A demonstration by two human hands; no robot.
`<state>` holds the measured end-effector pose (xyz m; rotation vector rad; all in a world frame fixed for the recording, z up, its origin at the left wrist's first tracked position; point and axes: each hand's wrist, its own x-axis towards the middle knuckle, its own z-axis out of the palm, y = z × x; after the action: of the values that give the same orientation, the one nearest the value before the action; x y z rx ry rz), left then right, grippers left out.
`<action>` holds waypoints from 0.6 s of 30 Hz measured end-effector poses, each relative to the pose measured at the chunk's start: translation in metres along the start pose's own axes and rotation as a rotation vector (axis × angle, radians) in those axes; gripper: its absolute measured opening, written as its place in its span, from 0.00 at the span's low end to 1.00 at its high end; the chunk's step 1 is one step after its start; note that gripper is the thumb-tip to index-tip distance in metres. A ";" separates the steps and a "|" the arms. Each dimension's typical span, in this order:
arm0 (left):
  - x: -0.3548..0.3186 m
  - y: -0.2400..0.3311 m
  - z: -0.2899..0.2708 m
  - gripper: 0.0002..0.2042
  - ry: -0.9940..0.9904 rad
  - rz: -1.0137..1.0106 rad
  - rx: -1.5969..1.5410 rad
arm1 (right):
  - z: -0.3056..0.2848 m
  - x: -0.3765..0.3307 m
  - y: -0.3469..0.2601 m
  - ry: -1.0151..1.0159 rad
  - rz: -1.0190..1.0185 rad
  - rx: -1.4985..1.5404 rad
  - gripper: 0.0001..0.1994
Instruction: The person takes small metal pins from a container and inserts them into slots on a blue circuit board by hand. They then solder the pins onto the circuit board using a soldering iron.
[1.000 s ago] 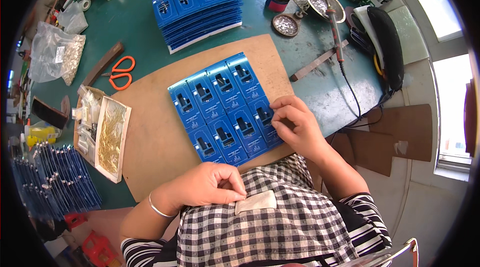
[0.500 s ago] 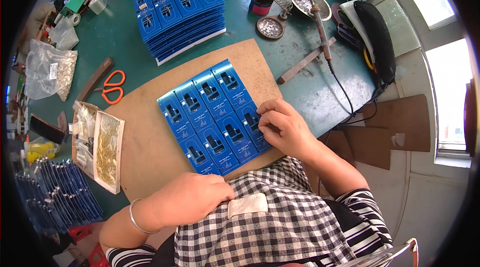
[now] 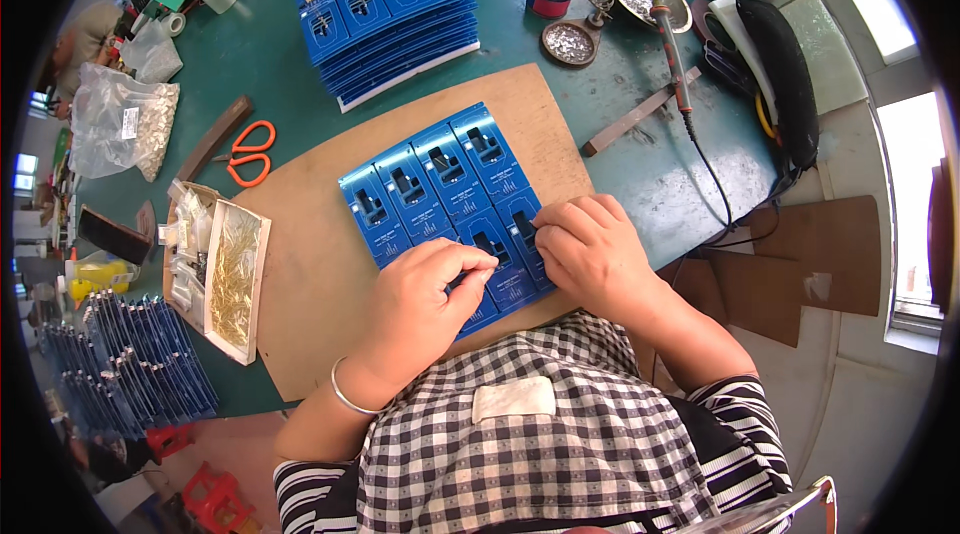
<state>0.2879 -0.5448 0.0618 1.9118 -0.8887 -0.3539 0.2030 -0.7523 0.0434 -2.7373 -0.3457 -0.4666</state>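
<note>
A blue circuit-board panel (image 3: 455, 196), divided into several cells with dark cut-outs, lies on a brown sheet of board (image 3: 308, 264). Over the panel's lower left part is my left hand (image 3: 425, 299), thumb and forefinger pinched together; what they hold, if anything, is too small to make out. It hides some of the lower cells. My right hand (image 3: 592, 249) is at the panel's right edge, fingers curled and pinched beside the dark cut-out of a right-hand cell. Its fingertips partly cover that cell, and whatever is in them is hidden.
A stack of blue panels (image 3: 400, 39) stands behind. A soldering iron (image 3: 672, 59) rests on a metal dish at the right, near a solder tin (image 3: 568, 44). Orange scissors (image 3: 250, 154), a box of thin golden wires (image 3: 236, 279) and upright blue boards (image 3: 130, 364) are at the left.
My left hand has risen from the apron onto the panel's lower left and is now pinched there. My right hand stays at the panel's right edge. The whole view has shifted slightly.
</note>
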 end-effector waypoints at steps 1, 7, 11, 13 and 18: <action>-0.001 0.000 0.003 0.05 0.014 -0.008 0.011 | 0.000 0.000 -0.001 0.004 0.000 0.008 0.07; -0.003 -0.001 0.008 0.05 0.060 0.043 0.181 | -0.003 0.001 0.005 -0.025 0.073 0.167 0.05; -0.001 0.001 0.013 0.05 0.078 0.039 0.212 | 0.000 -0.001 0.007 -0.011 0.098 0.270 0.04; -0.001 0.001 0.015 0.04 0.080 0.040 0.254 | 0.001 0.000 0.007 -0.008 0.102 0.284 0.04; 0.001 -0.003 0.018 0.04 0.085 0.069 0.326 | 0.002 0.000 0.007 0.011 0.096 0.295 0.04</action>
<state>0.2790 -0.5564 0.0507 2.1690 -0.9997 -0.0876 0.2054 -0.7583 0.0396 -2.4506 -0.2559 -0.3727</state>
